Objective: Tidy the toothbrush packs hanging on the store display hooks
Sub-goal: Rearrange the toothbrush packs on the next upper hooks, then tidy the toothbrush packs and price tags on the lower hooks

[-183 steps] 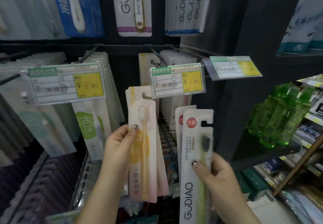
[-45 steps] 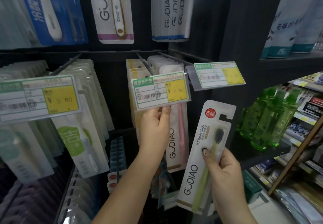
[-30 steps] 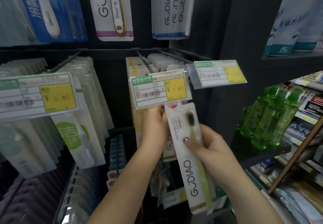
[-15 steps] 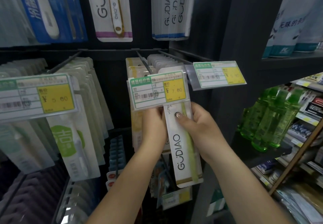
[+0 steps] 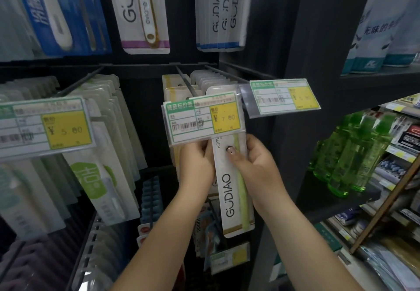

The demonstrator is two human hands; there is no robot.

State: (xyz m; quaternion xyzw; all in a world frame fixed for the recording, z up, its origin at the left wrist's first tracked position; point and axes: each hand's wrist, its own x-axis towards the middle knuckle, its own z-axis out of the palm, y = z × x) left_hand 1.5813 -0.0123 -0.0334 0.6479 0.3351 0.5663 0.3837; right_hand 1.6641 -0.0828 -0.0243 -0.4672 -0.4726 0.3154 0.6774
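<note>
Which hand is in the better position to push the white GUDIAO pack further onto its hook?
The right hand. It already holds the GUDIAO pack, thumb pressed on its front, just under the price tag. The left hand is beside it, on the packs behind, so it seems better for steadying.

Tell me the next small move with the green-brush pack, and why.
Probably ease the pack back along the hook. Its top sits behind the 7.00 price tag, the right hand pinches it, and the left hand steadies the packs behind; whether it has caught the hook is hidden.
</note>
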